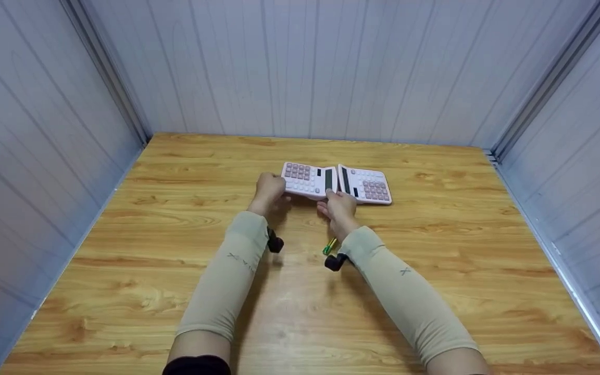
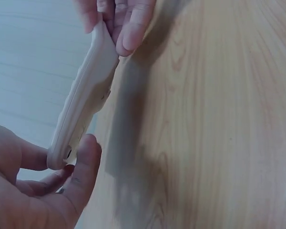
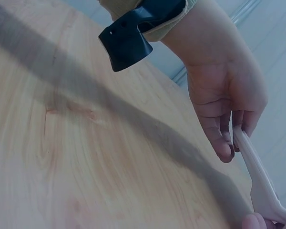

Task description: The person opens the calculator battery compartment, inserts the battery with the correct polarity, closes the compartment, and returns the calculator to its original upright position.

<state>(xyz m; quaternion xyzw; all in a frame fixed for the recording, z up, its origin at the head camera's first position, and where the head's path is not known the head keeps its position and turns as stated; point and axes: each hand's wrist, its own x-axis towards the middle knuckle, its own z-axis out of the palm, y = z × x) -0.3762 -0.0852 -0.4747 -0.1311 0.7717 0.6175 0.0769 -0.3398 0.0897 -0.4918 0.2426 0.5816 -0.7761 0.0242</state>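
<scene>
A pale pink calculator (image 1: 308, 183) with a dark display is raised off the wooden table, its keys facing up. My left hand (image 1: 270, 188) pinches its keypad end, and my right hand (image 1: 340, 207) grips the display end with the thumb on top. In the left wrist view the calculator (image 2: 76, 102) shows edge-on between both hands. A second, similar calculator (image 1: 374, 186) lies just right of the held one, turned the other way. Near my right wrist, a green and yellow battery-like cylinder (image 1: 329, 246) lies on the table.
The wood-grain table (image 1: 175, 219) is enclosed by a pale panelled back wall (image 1: 300, 67) and side walls. A black wrist camera (image 1: 275, 243) sits on the left sleeve, another black camera (image 1: 335, 262) on the right.
</scene>
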